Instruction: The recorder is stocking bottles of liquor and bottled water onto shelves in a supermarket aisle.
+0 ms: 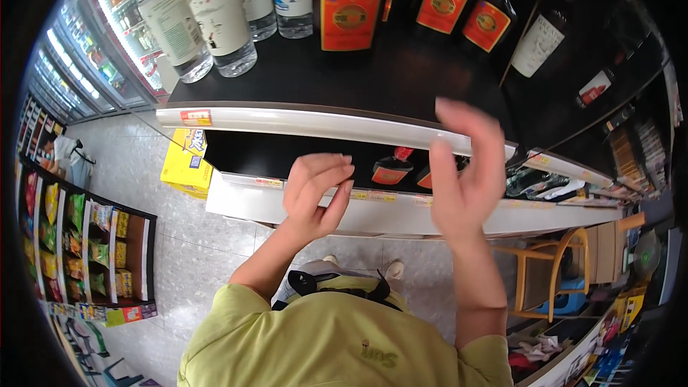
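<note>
My left hand [315, 193] hovers in front of the shelf's lower level, fingers curled and thumb a little apart, with nothing visible between them. Farther right, my right hand [469, 179] is raised at the upper shelf's white front edge [308, 123]. Motion blurs it slightly; thumb and fingers are spread and it looks bare. Between the hands, on the lower level, lies a small dark bottle [393, 168] with a red cap and red label. On the black upper shelf [322, 82] stands a large dark bottle [349, 14] with an orange-red label.
Clear bottles with white labels [218, 21] stand at the upper left, smaller dark bottles [441, 3] at the upper right. A yellow box [185, 165] sits on the floor beside the shelf. Snack racks [93, 244] are at left, a wooden chair [555, 276] at right.
</note>
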The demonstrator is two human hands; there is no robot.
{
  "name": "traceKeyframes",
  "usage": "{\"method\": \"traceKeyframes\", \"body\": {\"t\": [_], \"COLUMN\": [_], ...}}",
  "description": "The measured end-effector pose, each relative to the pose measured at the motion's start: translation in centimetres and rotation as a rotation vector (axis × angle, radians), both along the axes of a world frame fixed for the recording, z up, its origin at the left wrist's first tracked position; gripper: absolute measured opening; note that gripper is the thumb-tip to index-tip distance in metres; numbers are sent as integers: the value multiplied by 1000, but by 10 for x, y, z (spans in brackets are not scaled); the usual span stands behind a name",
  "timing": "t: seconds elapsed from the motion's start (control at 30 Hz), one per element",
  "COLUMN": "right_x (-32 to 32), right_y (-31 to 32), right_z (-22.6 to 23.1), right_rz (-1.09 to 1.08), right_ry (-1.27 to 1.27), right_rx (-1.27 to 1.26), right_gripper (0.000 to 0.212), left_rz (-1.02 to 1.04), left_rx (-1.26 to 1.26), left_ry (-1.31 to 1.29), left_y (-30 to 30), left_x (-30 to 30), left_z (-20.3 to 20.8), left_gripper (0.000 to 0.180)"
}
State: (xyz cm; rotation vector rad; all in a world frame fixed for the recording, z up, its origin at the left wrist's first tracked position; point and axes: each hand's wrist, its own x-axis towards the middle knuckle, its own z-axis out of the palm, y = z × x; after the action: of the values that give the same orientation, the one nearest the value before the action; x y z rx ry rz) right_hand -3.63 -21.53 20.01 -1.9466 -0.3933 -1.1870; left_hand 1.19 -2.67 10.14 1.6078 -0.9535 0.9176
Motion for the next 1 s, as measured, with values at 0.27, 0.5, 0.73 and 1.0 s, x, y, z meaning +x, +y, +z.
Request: {"method": "traceKeyframes", "body": {"t": [0.27, 0.5, 0.73, 1.0], "right_x": [155, 198, 190, 86], "right_y": [18, 32, 47, 34], "right_z": [81, 92, 76, 72], "right_rz": [42, 135, 123, 60], "right_ry": [12, 189, -35, -433], "right_rx": [277, 116, 106, 247], "right_gripper": [55, 50, 37, 23], "left_rz": [-60, -113, -120, -188], "left_rx": [-84, -76, -82, -139], "left_ry": [97, 154, 190, 153], "left_y": [-5, 4, 12, 12], "left_x": [-8, -21, -23, -29], "left_z": [6, -7, -12, -14], "left_gripper": [27, 26, 25, 26]}}
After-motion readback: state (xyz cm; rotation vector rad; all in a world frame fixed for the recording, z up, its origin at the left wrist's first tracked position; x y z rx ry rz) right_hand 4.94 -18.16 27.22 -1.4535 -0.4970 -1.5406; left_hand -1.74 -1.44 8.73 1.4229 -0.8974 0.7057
